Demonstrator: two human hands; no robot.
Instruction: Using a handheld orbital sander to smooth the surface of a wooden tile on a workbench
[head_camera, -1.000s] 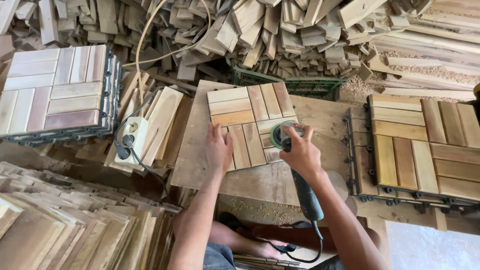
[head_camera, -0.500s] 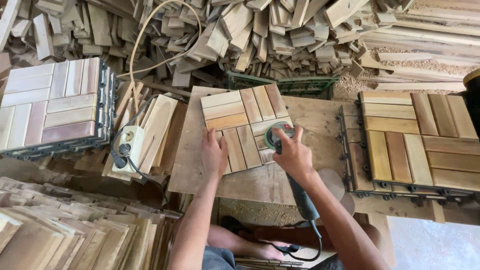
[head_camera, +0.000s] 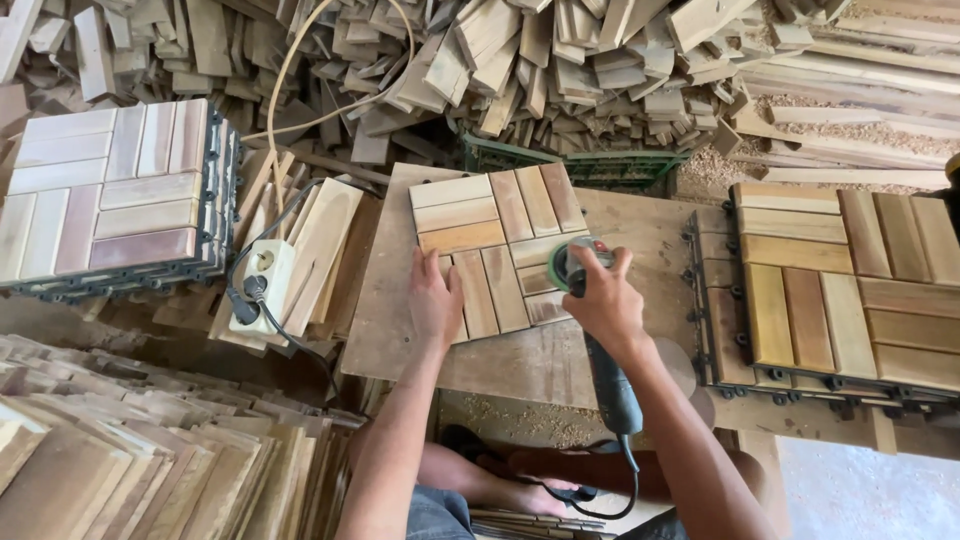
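A square wooden slat tile (head_camera: 500, 230) lies on a bare wooden work board (head_camera: 400, 310) in the middle of the view. My left hand (head_camera: 435, 298) presses flat on the tile's near left corner. My right hand (head_camera: 602, 300) grips a green and grey angle grinder (head_camera: 590, 320), whose round head sits on the tile's right edge. Its dark handle runs back toward me and a black cable (head_camera: 600, 490) loops off below it.
A stack of finished slat tiles (head_camera: 110, 195) stands at the left, another stack (head_camera: 840, 285) at the right. A white power socket (head_camera: 262, 285) with a black plug lies beside the board. Loose wood offcuts (head_camera: 520, 70) are heaped behind; sanded slats (head_camera: 130, 460) pile at lower left.
The grinder and my right hand have slid slightly left and toward me along the tile's right side. My left hand stays pressed on the tile.
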